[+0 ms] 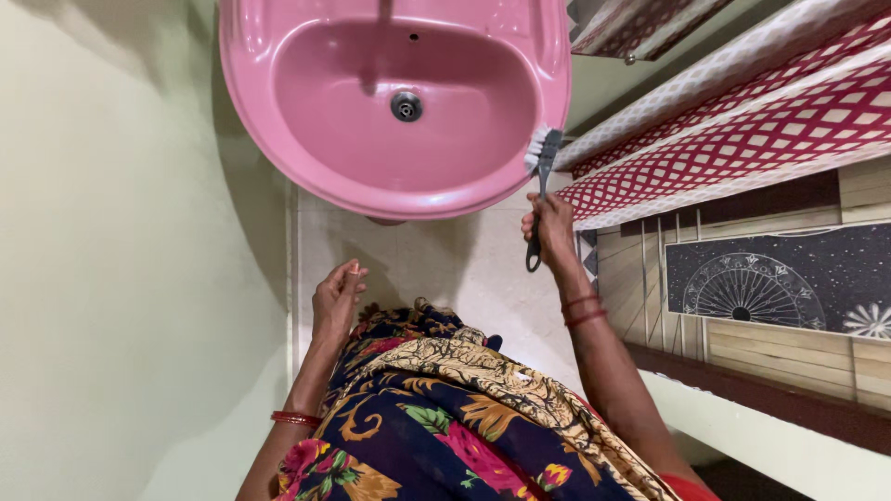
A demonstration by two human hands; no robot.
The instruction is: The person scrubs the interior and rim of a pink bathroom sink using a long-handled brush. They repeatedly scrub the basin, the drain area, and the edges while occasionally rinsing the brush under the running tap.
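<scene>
Overhead, the pink basin left bare floor between wall and bench. The right hand, raised, gripped a brush whose bristles touched the basin's rim; the left hand hung loosely curled, holding nothing.

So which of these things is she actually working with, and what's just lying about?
In use:
- scrubbing brush, held in the right hand, bristles on the rim
- pink washbasin

Just there:
- left hand, holding nothing
- red-and-white patterned cloth
- dark patterned mat

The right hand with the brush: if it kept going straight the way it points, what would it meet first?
The right hand points its brush up at the pink sink; the bristles seem already at its outer rim, though depth is unclear.
</scene>
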